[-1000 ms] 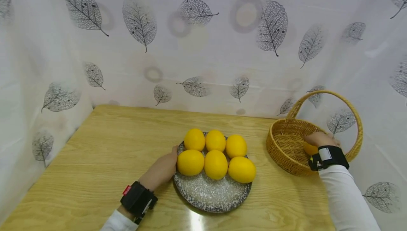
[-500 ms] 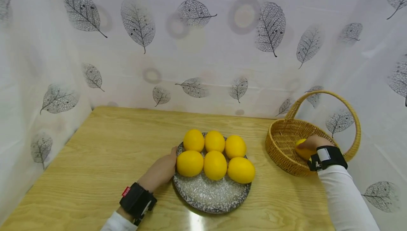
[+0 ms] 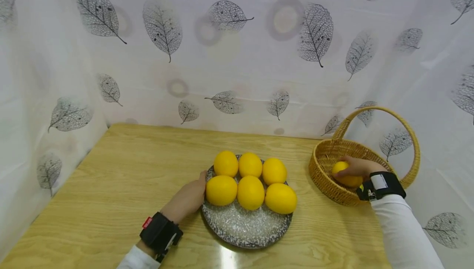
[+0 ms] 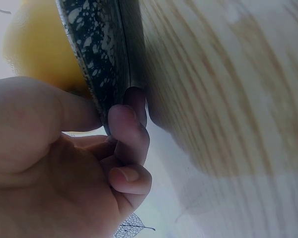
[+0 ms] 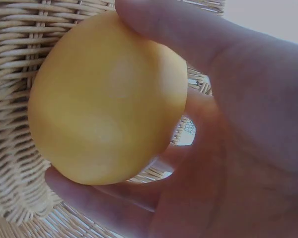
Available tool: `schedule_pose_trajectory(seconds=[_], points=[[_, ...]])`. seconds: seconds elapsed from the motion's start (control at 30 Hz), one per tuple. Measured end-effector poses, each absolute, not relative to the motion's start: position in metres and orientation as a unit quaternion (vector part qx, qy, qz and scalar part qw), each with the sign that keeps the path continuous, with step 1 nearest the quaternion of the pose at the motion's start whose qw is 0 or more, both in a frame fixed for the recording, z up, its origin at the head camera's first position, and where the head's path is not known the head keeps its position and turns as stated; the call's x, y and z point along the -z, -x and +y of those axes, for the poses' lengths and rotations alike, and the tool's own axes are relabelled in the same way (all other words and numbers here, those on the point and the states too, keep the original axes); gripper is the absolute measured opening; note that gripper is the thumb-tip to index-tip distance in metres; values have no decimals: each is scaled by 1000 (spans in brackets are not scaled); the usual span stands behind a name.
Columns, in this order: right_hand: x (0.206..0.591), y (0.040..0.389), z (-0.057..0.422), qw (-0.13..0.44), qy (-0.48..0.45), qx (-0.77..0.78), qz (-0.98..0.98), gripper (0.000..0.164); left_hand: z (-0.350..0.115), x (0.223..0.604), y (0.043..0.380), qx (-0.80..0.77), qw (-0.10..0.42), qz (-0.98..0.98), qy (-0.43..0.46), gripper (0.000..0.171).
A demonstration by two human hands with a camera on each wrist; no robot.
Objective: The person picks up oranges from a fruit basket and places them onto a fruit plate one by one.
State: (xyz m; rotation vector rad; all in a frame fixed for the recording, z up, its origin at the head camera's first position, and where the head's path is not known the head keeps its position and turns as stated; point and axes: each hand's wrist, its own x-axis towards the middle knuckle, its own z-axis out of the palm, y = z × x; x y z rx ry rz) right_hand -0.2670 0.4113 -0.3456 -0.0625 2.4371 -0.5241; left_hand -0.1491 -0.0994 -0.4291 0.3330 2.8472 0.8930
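In the head view, my right hand [image 3: 360, 167] is inside the wicker basket [image 3: 326, 186], gripping a smooth yellow lemon [image 5: 107, 99]. The right wrist view shows the thumb along one side of the lemon and the fingers curled round the other, close against the woven wicker. My left hand [image 3: 188, 199] holds the left rim of a speckled grey plate [image 3: 247, 228]; its thumb lies over the edge and its fingers [image 4: 129, 133] curl beneath. Two rows of lemons [image 3: 251, 192] fill the plate's far half, while its near half is bare.
A tall arched handle [image 3: 416, 149] rises over the basket at the table's right side. The wooden table [image 3: 140, 162] extends left of the plate. Behind and beside it hangs a pale curtain [image 3: 237, 67] printed with leaves.
My right hand has shifted slightly left inside the basket, and more of its lemon shows. My left hand, the plate and its lemons have stayed in place.
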Motion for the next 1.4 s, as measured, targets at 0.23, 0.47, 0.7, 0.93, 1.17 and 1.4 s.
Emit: schedule_pose_trajectory(seconds=[0.23, 0.47, 0.7, 0.93, 1.17, 1.4], points=[[347, 265, 411, 297, 35, 231, 926, 84, -99, 430, 148, -305, 67, 943, -114, 49], [345, 261, 402, 208, 81, 186, 957, 82, -99, 430, 147, -301, 73, 944, -113, 51], [335, 250, 383, 111, 106, 172, 973, 78, -99, 431, 147, -297, 63, 945, -122, 50], [327, 235, 365, 91, 79, 183, 976, 80, -100, 430, 147, -290, 62, 947, -124, 50], [325, 224, 356, 48, 93, 182, 978, 79, -102, 428, 152, -294, 64, 945, -129, 50], [327, 209, 347, 21, 91, 193, 977, 77, -105, 429, 157, -289, 61, 946, -133, 50]])
